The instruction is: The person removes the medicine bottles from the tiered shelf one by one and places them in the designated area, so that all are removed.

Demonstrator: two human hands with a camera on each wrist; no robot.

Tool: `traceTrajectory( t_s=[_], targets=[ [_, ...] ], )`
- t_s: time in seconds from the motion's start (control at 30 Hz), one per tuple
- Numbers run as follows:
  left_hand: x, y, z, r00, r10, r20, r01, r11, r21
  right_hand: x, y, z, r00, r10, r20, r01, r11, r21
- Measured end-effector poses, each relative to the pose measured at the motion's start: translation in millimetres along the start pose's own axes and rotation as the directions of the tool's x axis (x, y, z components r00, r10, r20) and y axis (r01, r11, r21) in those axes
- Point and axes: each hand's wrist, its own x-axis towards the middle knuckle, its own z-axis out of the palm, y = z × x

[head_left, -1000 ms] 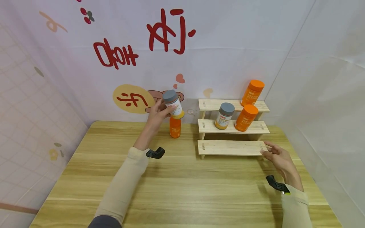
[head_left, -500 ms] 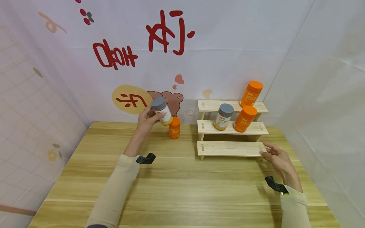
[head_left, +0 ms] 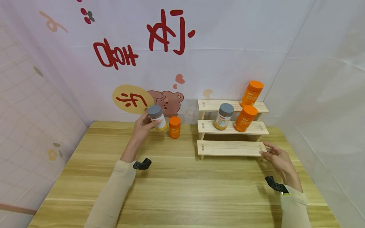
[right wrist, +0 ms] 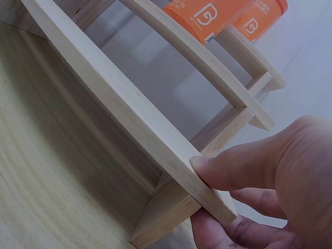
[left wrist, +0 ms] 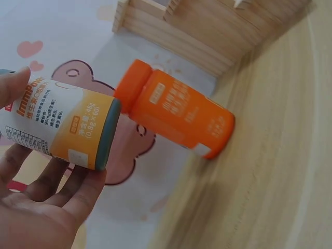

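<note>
My left hand grips a grey-capped supplement bottle with a white and yellow label, thumb on one side and fingers on the other. In the left wrist view the bottle's base is off the table. Just right of it an orange bottle stands on the table by the back wall. At the right, my right hand pinches the end of the lowest step of a three-tier wooden rack, thumb on top and fingers beneath, as the right wrist view shows.
On the rack's middle step stand another grey-capped bottle and an orange bottle. A further orange bottle is on the top step. White printed cloth walls enclose the wooden table at the back and sides.
My left hand has carried the grey-capped bottle left and down, from above the orange bottle to beside it. The right hand keeps its hold on the rack.
</note>
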Motion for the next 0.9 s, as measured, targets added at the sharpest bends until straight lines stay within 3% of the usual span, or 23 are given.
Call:
traceTrajectory(
  t_s=[0.5, 0.9],
  targets=[
    [-3.7, -30.8, -6.8, 0.994, -0.094, -0.049, 0.099, 0.989, 0.111, -4.0, -1.4, -1.0, 1.000, -0.018, 0.007, 0.019, 1.000, -0.004],
    [0.6, -51.1, -11.9, 0.989, -0.141, -0.045, 0.145, 0.982, 0.121, -3.9, -1.3, 0.2, 1.000, -0.023, 0.008, 0.023, 0.999, -0.030]
  ],
)
